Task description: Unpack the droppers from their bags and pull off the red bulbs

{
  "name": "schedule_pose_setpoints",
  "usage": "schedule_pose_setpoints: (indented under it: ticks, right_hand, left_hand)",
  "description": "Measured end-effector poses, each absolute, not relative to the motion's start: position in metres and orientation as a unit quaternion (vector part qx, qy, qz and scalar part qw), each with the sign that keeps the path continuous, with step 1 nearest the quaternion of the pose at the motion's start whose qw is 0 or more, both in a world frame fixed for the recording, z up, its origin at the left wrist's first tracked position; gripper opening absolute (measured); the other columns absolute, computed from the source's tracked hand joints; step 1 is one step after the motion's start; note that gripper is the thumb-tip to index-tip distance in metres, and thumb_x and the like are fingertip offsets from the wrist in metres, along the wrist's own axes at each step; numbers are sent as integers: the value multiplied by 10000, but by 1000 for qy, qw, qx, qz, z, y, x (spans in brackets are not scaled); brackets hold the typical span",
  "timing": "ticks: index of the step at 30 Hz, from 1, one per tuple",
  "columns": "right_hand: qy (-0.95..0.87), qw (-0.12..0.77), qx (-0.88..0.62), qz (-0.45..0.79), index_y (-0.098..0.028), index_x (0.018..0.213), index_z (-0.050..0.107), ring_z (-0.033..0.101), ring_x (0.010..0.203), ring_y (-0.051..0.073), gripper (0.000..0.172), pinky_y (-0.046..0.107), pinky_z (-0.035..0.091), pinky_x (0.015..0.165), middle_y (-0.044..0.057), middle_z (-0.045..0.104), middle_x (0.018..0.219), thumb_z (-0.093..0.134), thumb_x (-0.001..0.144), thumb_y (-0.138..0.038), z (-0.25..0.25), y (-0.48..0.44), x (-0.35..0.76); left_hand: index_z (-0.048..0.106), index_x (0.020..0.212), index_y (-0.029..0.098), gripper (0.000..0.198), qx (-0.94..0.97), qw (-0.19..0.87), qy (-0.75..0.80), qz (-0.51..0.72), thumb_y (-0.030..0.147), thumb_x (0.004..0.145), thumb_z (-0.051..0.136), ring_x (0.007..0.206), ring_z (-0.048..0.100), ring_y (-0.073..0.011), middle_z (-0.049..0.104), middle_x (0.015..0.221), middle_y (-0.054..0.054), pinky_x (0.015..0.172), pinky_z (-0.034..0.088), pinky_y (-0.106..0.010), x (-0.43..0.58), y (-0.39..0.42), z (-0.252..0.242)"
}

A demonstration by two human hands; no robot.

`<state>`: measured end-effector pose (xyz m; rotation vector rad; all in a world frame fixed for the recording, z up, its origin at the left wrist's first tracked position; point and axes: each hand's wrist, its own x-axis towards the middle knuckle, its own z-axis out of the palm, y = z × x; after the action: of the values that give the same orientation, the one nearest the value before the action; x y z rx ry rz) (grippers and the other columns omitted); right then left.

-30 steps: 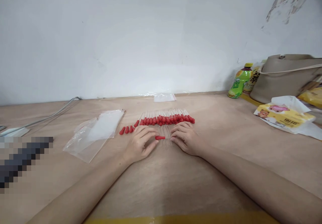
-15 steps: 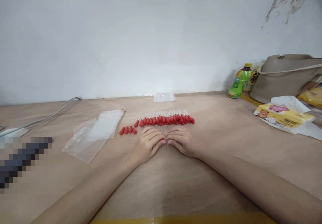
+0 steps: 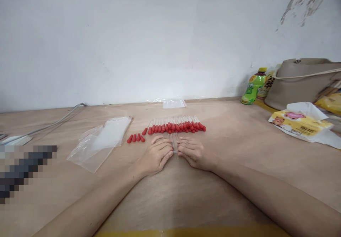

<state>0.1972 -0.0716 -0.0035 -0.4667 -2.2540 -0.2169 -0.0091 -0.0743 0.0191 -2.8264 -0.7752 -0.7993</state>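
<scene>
Between my hands, a clear glass dropper tube (image 3: 175,152) lies crosswise. The fingers of my left hand (image 3: 158,154) are closed on its left end, and those of my right hand (image 3: 194,152) pinch its right end. Most of the tube is covered by fingers, so I cannot see whether a bulb is on it. Just beyond, several loose glass tubes (image 3: 174,137) point away from me, partly hidden by my hands. Behind them lies a row of glass droppers with red rubber bulbs (image 3: 176,127). Several loose red bulbs (image 3: 135,138) sit to the left of my left hand.
Clear plastic bags (image 3: 102,141) lie at left, and a small zip bag (image 3: 174,104) by the wall. A grey cable (image 3: 57,123) runs at far left. On the right are a tissue pack (image 3: 299,121), a green bottle (image 3: 254,86) and a beige bag (image 3: 301,82).
The tube and both hands have shifted slightly toward me. A bit of red at my left fingertips no longer shows. The loose tubes are more visible between my hands.
</scene>
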Motion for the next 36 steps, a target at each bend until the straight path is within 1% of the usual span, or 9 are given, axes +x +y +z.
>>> schedule_pose_setpoints:
  ticks: [8,11,17,20,22,24,28,31,36]
  right_hand:
    - [-887,407,-173,-130,-139,944,588,590,998,177,152,379,461,967,100,666,951,474,843,-138,-1,-77,201]
    - [-887,412,-169,-121,-159,965,589,581,1022,176,176,390,459,969,86,666,962,462,846,-132,-2,-78,201]
    - [-878,437,-171,-100,-172,994,592,574,1034,183,206,405,460,956,76,664,969,466,839,-123,-5,-77,209]
    - [-843,465,-253,-91,-197,957,617,613,926,180,182,372,504,851,50,675,876,477,847,-160,-1,-75,216]
    - [-820,457,-332,-89,-201,923,639,618,778,173,163,341,508,730,42,668,781,495,846,-213,0,-73,219]
    - [-806,431,-395,-92,-200,929,651,585,681,161,183,320,476,662,41,645,719,493,845,-244,-3,-69,218]
    - [-785,393,-472,-79,-181,986,631,564,697,171,245,308,440,669,52,622,736,462,809,-180,-11,-62,213]
    - [-779,384,-492,-60,-177,926,611,569,731,182,227,315,421,698,46,633,779,465,757,-137,-11,-62,209]
    - [-779,367,-508,-33,-178,858,591,561,704,163,183,285,379,664,32,632,771,449,757,-120,-8,-66,202]
  left_hand:
    - [581,896,187,221,-934,37,-251,-251,201,890,360,1046,535,-187,652,944,-47,1000,315,-424,-12,-77,21]
    - [586,921,191,232,-932,35,-252,-257,204,892,356,1033,542,-182,657,927,-44,985,334,-407,-11,-79,22]
    - [570,870,194,209,-926,43,-253,-277,193,881,362,986,551,-181,652,896,-37,947,356,-385,-21,-76,19]
    - [566,848,188,214,-878,75,-334,-335,199,882,355,892,554,-186,636,860,-45,854,396,-371,-35,-68,21]
    - [579,827,181,227,-822,100,-415,-377,236,882,366,812,546,-183,613,802,-50,778,419,-343,-46,-60,28]
    - [608,834,179,242,-772,100,-491,-392,286,868,393,769,539,-181,582,752,-49,713,434,-313,-59,-51,38]
    - [664,851,180,279,-717,101,-615,-311,333,806,435,736,557,-206,557,698,-55,652,433,-312,-92,-31,53]
    - [675,838,178,277,-694,101,-671,-242,343,763,465,688,576,-214,585,688,-59,635,429,-315,-114,-19,53]
    - [655,886,150,350,-687,55,-702,-180,422,746,484,738,602,-242,642,749,-85,655,441,-320,-119,-14,45]
